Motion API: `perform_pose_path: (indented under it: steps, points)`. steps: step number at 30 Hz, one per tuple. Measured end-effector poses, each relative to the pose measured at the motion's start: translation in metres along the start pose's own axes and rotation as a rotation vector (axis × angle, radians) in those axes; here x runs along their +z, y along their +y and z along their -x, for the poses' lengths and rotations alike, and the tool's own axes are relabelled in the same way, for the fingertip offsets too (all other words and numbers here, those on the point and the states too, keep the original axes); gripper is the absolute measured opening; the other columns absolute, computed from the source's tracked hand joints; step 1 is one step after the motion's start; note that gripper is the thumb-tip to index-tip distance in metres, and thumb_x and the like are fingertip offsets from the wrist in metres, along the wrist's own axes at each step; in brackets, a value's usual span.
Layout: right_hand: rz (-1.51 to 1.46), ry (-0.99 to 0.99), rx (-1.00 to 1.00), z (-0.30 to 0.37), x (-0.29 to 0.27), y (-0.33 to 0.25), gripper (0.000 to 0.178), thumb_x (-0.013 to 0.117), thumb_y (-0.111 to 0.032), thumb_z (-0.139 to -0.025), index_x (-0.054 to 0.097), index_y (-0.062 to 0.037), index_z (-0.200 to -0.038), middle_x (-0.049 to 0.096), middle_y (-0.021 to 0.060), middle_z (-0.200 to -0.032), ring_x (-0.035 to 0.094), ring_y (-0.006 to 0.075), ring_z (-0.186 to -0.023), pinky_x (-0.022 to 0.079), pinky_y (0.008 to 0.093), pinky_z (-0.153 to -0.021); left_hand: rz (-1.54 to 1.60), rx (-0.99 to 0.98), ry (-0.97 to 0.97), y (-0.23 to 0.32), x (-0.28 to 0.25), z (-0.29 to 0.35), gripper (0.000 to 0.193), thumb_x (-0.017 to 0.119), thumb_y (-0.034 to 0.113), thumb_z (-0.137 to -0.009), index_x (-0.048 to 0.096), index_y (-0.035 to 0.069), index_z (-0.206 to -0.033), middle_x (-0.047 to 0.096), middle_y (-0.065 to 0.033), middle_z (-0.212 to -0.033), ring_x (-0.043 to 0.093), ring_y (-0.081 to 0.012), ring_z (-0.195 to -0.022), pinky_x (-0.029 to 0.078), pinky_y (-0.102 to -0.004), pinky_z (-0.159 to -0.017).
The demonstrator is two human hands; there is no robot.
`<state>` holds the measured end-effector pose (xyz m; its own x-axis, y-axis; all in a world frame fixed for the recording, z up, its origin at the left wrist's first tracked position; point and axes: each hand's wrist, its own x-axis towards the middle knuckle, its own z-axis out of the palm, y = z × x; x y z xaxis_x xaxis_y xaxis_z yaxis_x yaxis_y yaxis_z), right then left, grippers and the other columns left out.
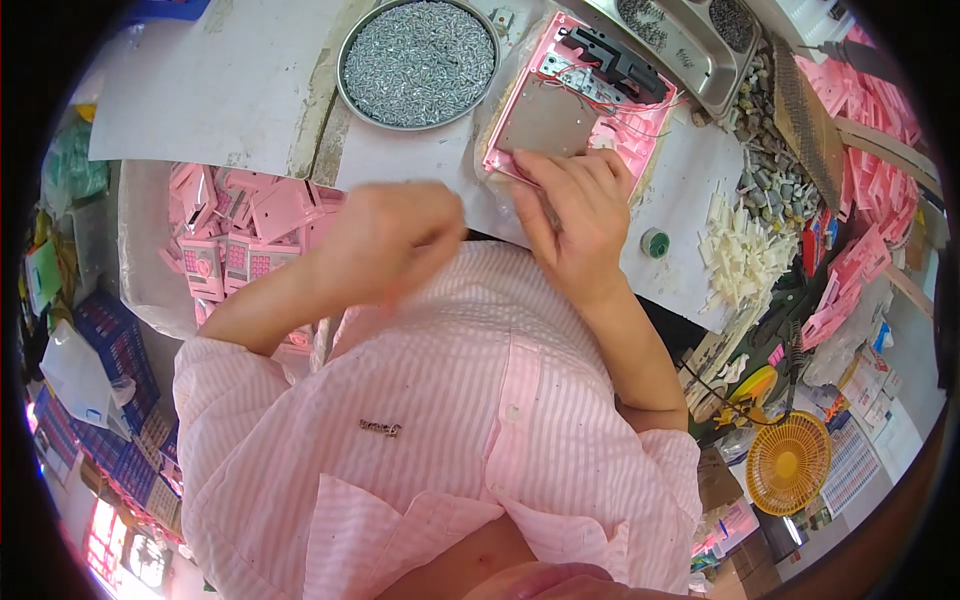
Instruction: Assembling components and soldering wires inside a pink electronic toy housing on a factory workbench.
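Observation:
My right hand [578, 215] grips the near edge of an open pink plastic casing [648, 140], with its fingers over the rim and the thumb on the near side. Inside the casing lie a flat grey-brown plate [545, 120], a black mechanism [620, 65] and thin red wires. My left hand [400, 240] is raised at the table's near edge, left of the casing. Motion smears it; its fingers look curled, but whether anything is in them does not show. A round metal bowl of small silver screws [420, 65] stands just beyond the two hands.
A box of pink plastic parts [255, 225] is at my left. To the right are a metal tray of small parts [690, 50], a small green round container [655, 243], cream plastic pieces [745, 245] and grey parts [770, 150]. A yellow basket [788, 463] sits lower right.

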<state>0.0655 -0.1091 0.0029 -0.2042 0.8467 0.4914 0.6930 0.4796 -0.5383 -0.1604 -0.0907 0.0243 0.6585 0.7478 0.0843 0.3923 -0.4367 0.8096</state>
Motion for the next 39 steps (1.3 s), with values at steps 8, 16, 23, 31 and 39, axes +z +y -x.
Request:
perform_pose_path:
  steps: [8,16,23,31,39]
  points:
    - [0.039,-0.015,-0.069,-0.001,0.009,-0.002,0.024,0.077,-0.007,-0.078,0.07,-0.0063,-0.101,0.066,0.0075,-0.093,0.061,0.0274,-0.084,0.048,0.0508,-0.099,-0.174,-0.031,0.029,-0.022,-0.021,-0.001,0.01,0.066,0.004,-0.084,0.058,0.003,-0.077,0.054,-0.0119,-0.07,0.058,-0.0307,-0.062,0.045,-0.0407,-0.057]
    - [0.063,-0.073,0.005,-0.003,0.015,-0.006,0.021,0.08,-0.014,-0.075,0.067,-0.0074,-0.091,0.062,0.0067,-0.089,0.058,0.0292,-0.087,0.044,0.052,-0.098,-0.354,0.111,-0.375,-0.018,0.026,0.019,0.014,0.067,0.019,-0.087,0.062,0.007,-0.092,0.058,-0.0075,-0.08,0.064,-0.0281,-0.069,0.051,-0.0427,-0.062]
    - [0.137,-0.182,0.067,-0.008,0.002,-0.018,0.03,0.082,-0.019,-0.067,0.067,-0.0077,-0.091,0.058,0.0089,-0.093,0.052,0.0326,-0.096,0.039,0.0501,-0.102,-0.046,0.17,-0.076,-0.012,-0.014,-0.03,0.025,0.073,0.013,-0.084,0.065,0.004,-0.106,0.064,-0.0127,-0.092,0.065,-0.0326,-0.082,0.053,-0.0411,-0.071]
    - [0.116,0.0,0.336,-0.063,-0.156,0.106,0.013,0.073,-0.004,-0.083,0.071,-0.0025,-0.096,0.07,0.008,-0.09,0.065,0.0242,-0.083,0.051,0.0352,-0.08,-0.011,0.316,-0.145,-0.035,-0.009,-0.064,0.013,0.071,0.013,-0.088,0.067,0.005,-0.097,0.057,-0.0119,-0.09,0.063,-0.0317,-0.08,0.053,-0.0415,-0.066]
    - [0.563,0.133,-0.159,-0.265,-0.185,0.31,0.016,0.071,-0.019,-0.089,0.076,-0.007,-0.098,0.074,0.0102,-0.093,0.067,0.0336,-0.086,0.054,0.0391,-0.079,0.005,0.343,-0.264,-0.026,-0.007,-0.074,0.01,0.069,0.013,-0.088,0.064,0.005,-0.09,0.051,-0.0106,-0.084,0.061,-0.03,-0.076,0.051,-0.0431,-0.065]
